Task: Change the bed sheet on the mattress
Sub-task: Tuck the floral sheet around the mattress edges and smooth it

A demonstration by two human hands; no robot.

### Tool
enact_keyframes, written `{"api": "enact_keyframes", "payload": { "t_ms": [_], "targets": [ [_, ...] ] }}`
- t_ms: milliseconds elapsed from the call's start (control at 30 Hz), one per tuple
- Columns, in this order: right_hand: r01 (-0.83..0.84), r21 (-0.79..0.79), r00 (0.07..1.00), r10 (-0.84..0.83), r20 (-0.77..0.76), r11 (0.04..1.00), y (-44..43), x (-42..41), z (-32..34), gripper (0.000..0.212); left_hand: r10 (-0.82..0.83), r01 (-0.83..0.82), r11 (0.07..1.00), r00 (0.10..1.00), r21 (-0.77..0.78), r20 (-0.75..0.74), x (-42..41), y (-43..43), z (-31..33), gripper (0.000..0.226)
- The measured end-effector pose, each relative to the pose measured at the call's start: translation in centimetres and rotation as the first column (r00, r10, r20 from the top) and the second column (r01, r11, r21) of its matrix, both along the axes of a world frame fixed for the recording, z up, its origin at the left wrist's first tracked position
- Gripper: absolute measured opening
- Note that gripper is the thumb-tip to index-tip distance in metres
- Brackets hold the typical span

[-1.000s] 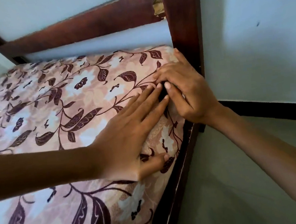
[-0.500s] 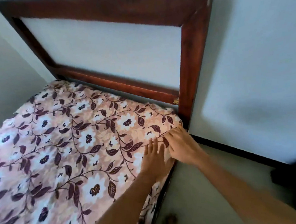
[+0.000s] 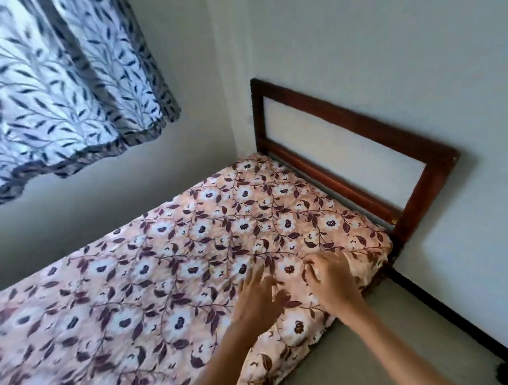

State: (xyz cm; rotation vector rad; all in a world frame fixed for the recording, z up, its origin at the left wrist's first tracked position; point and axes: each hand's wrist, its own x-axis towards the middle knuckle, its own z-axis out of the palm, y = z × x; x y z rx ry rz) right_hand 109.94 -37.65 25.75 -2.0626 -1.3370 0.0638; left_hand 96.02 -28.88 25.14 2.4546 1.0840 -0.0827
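Floral bed sheet (image 3: pixel 168 278) covers the whole top of the mattress, which is hidden under it, w/ the near edge hanging down the side toward the floor (image 3: pixel 370 351). Both hands are on it near the right corner, by the wooden headboard (image 3: pixel 422 151).

Left hand (image 3: pixel 256 297): blurred, fingers spread & flat on the cloth, pointing up the bed. Right hand (image 3: pixel 333 284): just beside it, nearer the headboard post (image 3: pixel 415 207), fingers bent down onto the sheet. Can't tell if it pinches a fold or only presses. Small puckers in the cloth betw. this hand and the corner.

Change vs. 1 s ago: then both hands were right at the post, fingertips touching each other and pushed in at the mattress edge. Half a sec ago they were at that same corner, but the view had pulled back. Now they've come off the post & sit on top of the sheet, a bit along the near edge. View is wider again, so the leaf-print curtain (image 3: pixel 50 87) shows upper left.

Meaning, as a guess: corner tuck prob. finished, and the step in hand is smoothing the top. Sheet looks mostly flat. The near-side drape isn't tucked as far as visible, so that edge prob. comes next. Risk: a hard sweep could drag the corner loose.
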Motion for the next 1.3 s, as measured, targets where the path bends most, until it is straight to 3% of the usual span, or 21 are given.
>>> {"api": "enact_keyframes", "payload": {
  "t_ms": [133,233,400,534,634,800,1000,1134,1300],
  "targets": [
    [-0.135,0.041,0.989,0.137,-0.051,0.99,2.0,-13.0,1.6,0.008,0.276,-0.282,0.959,0.951,0.025,0.143,-15.6,-1.4,2.7,0.043],
    [-0.254,0.012,0.962,0.254,-0.099,0.967,3.3,-26.9,2.4,0.012,0.442,-0.444,0.896,0.885,-0.018,0.144,-31.3,-4.8,4.4,0.036],
    [-0.444,0.011,0.878,0.438,-0.195,0.896,2.1,-46.9,3.7,0.015,0.721,-0.719,0.691,0.68,-0.07,0.136,-52.6,-10.9,6.0,0.033],
    [-0.54,-0.017,0.813,0.516,-0.27,0.842,0.0,-57.2,3.7,0.015,0.826,-0.821,0.557,0.532,-0.127,0.186,-63.2,-13.9,5.9,0.031],
    [-0.564,-0.086,0.8,0.517,-0.305,0.822,-0.5,-63.7,3.9,0.016,0.844,-0.84,0.524,0.491,-0.139,0.215,-70.0,-14.6,5.5,0.027],
    [-0.556,-0.069,0.796,0.507,-0.329,0.828,2.6,-74.5,2.9,0.016,0.82,-0.828,0.558,0.538,-0.061,0.196,-81.4,-11.8,4.9,0.032],
    [-0.441,-0.068,0.827,0.375,-0.42,0.895,7.1,-88.5,2.1,0.015,0.757,-0.763,0.645,0.634,-0.03,0.157,-95.9,-7.0,5.3,0.026],
    [-0.426,-0.075,0.821,0.35,-0.452,0.901,9.2,-96.6,3.3,0.015,0.763,-0.775,0.631,0.613,-0.032,0.205,-103.6,-3.4,6.1,0.024],
    [-0.329,0.011,0.82,0.292,-0.492,0.944,13.8,-106.5,4.3,0.015,0.694,-0.712,0.701,0.669,-0.039,0.266,-111.2,3.0,6.0,0.022]
  ]
}}
